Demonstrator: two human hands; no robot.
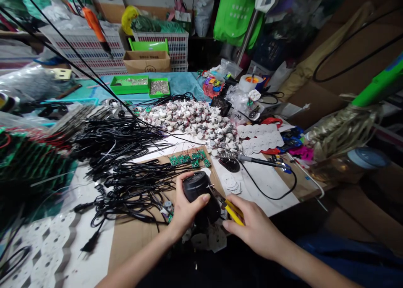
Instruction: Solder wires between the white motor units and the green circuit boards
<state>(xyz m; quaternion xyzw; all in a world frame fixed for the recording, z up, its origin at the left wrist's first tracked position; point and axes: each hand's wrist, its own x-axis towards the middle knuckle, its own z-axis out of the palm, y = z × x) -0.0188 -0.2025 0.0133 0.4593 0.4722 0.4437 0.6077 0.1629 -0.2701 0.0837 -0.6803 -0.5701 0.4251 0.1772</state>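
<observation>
1. Gripping away at lower centre, the left hand (186,209) has its fingers curled around a black housing (195,186), thumb pressed across the near side, no slack in that hold!
2. That housing sits tilted just below the middle of the frame, over the near edge of a cardboard sheet (126,246).
3. Over to the right hand (255,224), lower right of centre: fingers closed about the yellow-handled pliers (234,212), thumb underneath. How hard the handles are squeezed, I cannot tell.
4. And look at the metal tips, right at the housing's right side! Touching or just short of it, I cannot tell.
5. Just above the housing, small green circuit boards (189,158) lie in a cluster, with black cables (135,187) bundled left of them.
6. Up the middle, a great heap of white parts (192,120)!
7. Right of centre, a soldering iron (261,160) lies slantwise, its cord looping below; scalloped white plates (260,137) rest just above it.
8. Further back, upper left of centre, two green trays (130,79) hold small pieces, while an orange tool (94,24) hangs at upper left.
</observation>
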